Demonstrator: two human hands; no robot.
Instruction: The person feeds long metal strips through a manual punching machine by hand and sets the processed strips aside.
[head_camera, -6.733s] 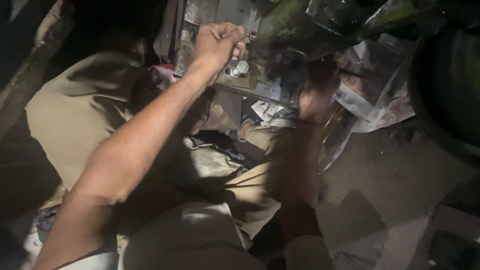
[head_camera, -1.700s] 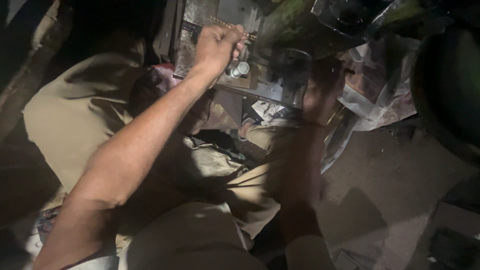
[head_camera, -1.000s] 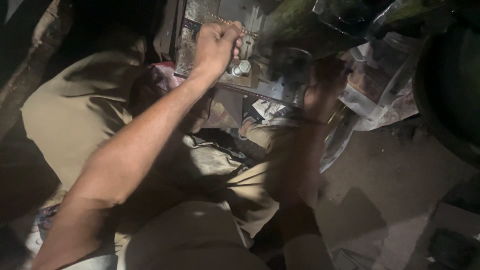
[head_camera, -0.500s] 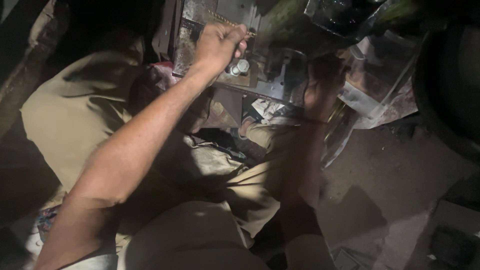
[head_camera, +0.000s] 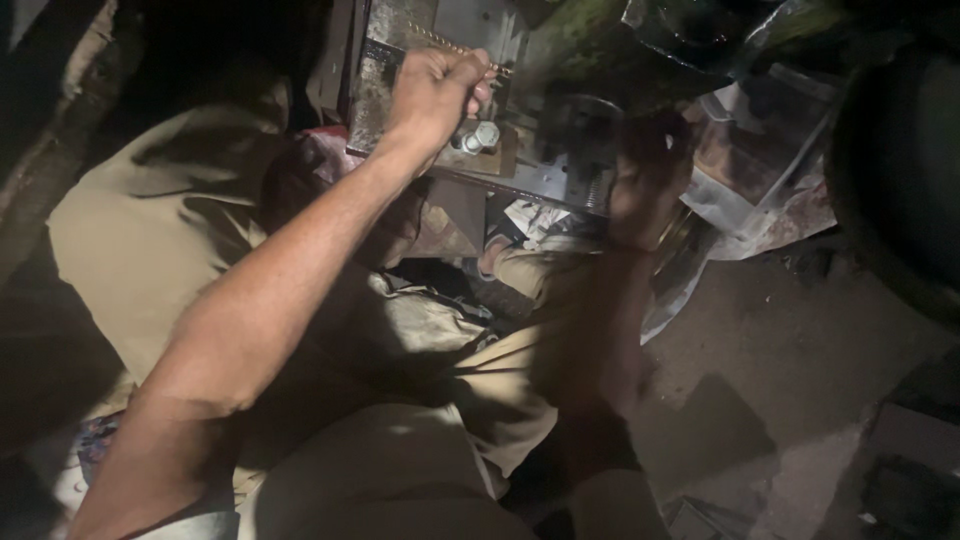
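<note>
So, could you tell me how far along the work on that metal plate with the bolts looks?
Done: two bolts already sit in the metal plate. In hand: the left hand is fisted around a thin brass-coloured threaded rod above them, while the right hand, blurred, is at the plate's right edge. How tight the bolts are cannot be told.

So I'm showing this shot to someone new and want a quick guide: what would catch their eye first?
The lit left hand at top centre, fist closed around a thin brass-coloured threaded rod against a grey metal plate. Just below its fingers sit shiny bolt heads. To the right, the right hand is dim and blurred.
</note>
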